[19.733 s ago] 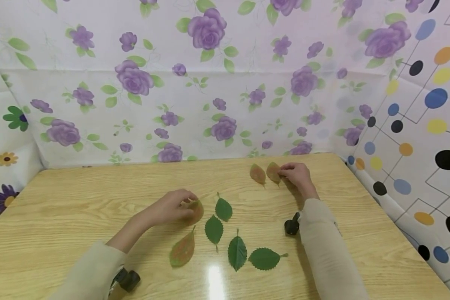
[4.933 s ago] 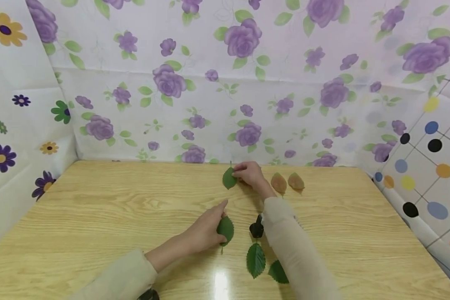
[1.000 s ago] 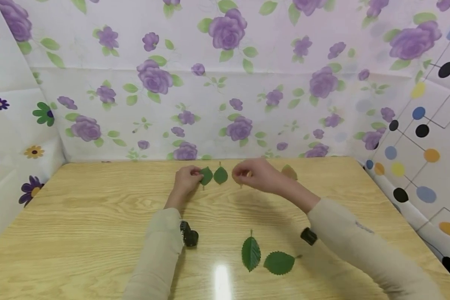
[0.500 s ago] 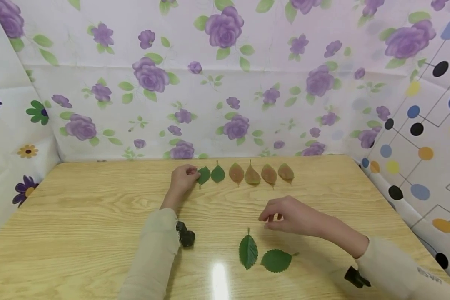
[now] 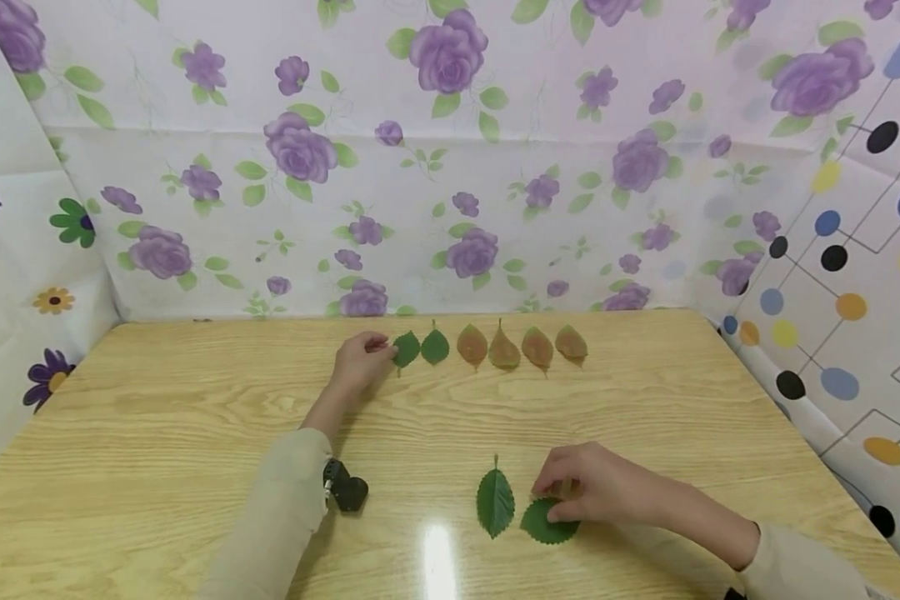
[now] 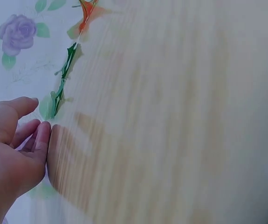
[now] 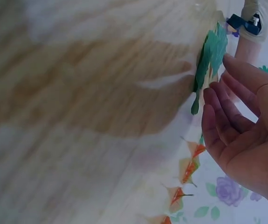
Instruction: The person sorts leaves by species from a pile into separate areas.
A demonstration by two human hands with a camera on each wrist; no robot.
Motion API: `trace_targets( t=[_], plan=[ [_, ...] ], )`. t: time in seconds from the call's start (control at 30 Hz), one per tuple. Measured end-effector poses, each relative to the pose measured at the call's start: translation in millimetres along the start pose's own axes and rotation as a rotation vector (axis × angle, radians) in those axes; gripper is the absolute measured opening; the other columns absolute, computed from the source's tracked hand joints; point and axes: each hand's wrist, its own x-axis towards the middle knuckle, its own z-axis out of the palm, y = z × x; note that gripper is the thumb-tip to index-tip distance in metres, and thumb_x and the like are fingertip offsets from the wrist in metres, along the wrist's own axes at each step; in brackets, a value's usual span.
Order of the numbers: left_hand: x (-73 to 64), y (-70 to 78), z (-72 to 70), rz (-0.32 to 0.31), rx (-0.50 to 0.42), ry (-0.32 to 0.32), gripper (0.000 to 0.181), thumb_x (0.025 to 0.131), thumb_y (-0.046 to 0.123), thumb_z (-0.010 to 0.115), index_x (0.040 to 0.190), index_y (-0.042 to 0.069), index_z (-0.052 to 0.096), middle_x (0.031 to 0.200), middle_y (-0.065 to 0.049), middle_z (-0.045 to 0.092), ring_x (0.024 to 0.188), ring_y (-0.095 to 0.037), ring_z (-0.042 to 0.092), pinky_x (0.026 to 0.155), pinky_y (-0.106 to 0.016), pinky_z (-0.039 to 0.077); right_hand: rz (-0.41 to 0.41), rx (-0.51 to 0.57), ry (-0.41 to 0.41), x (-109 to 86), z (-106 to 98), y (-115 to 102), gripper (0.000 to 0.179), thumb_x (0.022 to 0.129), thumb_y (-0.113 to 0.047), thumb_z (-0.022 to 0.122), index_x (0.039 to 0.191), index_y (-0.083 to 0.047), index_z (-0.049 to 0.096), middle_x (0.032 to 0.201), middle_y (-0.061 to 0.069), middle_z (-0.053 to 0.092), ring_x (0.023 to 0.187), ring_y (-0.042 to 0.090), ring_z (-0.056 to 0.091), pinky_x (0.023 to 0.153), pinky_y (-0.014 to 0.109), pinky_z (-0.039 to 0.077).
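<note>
My left hand (image 5: pixel 360 362) rests on the table beside the leftmost green leaf (image 5: pixel 407 347) of the back row. In the left wrist view its fingers are loosely bent, with a small gap to that leaf (image 6: pixel 57 99). A second green leaf (image 5: pixel 435 347) lies to its right. Over a green leaf (image 5: pixel 542 527) near the front is my right hand (image 5: pixel 596 485), thumb over the leaf's surface and fingers past its far edge. The right wrist view shows thumb and fingers apart, pinching nothing. Another green leaf (image 5: pixel 495 502), stem pointing away, lies just left of it.
Several reddish leaves (image 5: pixel 504 348) continue the back row to the right. The wooden table (image 5: pixel 217 400) ends at a flowered cloth (image 5: pixel 300 225) behind and a dotted cloth (image 5: pixel 832 317) on the right. Black cameras (image 5: pixel 345 487) sit on the wrists.
My right hand has left the reddish leaves at the back and come forward to the front right green leaf. The left hand has eased slightly away from the leftmost green leaf.
</note>
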Motion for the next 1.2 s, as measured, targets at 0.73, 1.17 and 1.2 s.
trace_targets(
  t=[0.73, 1.17, 1.2],
  plan=[
    [-90.3, 39.1, 38.6, 0.250, 0.138, -0.329, 0.030, 0.093, 0.013, 0.064, 0.118, -0.002, 0.063, 0.116, -0.012, 0.062, 0.104, -0.027, 0.058, 0.085, -0.038, 0.052, -0.103, -0.121, 0.102, -11.1, 18, 6, 0.020, 0.081, -0.005, 0.077, 0.101, -0.005, 0.074, 0.099, -0.004, 0.057, 0.073, 0.000, 0.048, 0.060, 0.017, 0.049],
    [-135.8, 64.3, 68.6, 0.364, 0.286, -0.494, 0.038, 0.088, 0.020, 0.072, 0.115, -0.003, 0.061, 0.107, -0.013, 0.063, 0.092, -0.024, 0.061, 0.073, -0.028, 0.052, -0.059, -0.087, 0.105, -13.6, 20, 5, 0.021, 0.083, -0.008, 0.075, 0.104, -0.006, 0.074, 0.098, -0.006, 0.055, 0.077, 0.001, 0.050, 0.064, 0.019, 0.050],
    [-136.9, 64.9, 70.3, 0.359, 0.302, -0.495, 0.040, 0.087, 0.022, 0.073, 0.116, -0.003, 0.061, 0.105, -0.012, 0.064, 0.089, -0.022, 0.061, 0.072, -0.027, 0.051, -0.057, -0.080, 0.101, -13.9, 20, 5, 0.022, 0.084, -0.009, 0.075, 0.105, -0.006, 0.074, 0.098, -0.007, 0.055, 0.077, 0.001, 0.050, 0.064, 0.019, 0.050]
  ],
)
